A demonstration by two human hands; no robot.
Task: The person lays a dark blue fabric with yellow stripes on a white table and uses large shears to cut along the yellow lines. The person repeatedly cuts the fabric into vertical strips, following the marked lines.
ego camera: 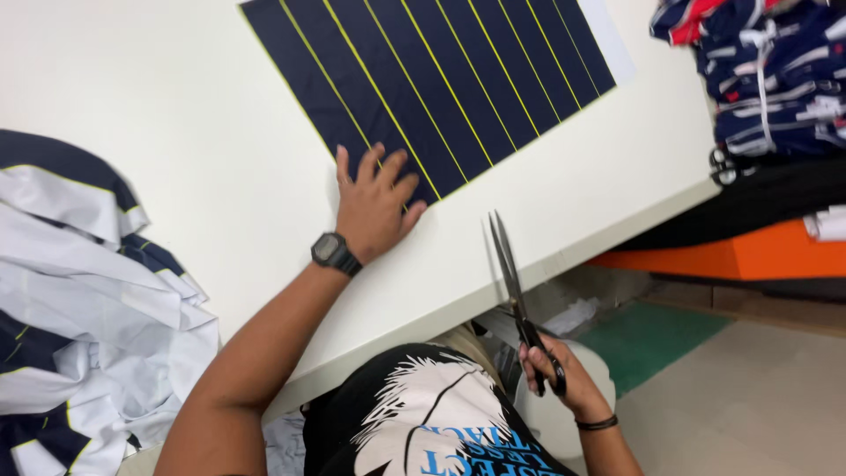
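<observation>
Fingers (390, 173) of the left hand (372, 211) lie spread, pressing flat the near corner of navy fabric with yellow lines (441, 79), its far end cut off. Right hand (555, 375) fingers, partly hidden, curl through black scissors (515, 295), blades together, off the white surface (194, 159) edge.

The left hand (374, 204) lies flat, palm down, fingers spread, its forearm stretched forward. The right hand (555, 368) is curled into a closed grip, held low beside the torso.
</observation>
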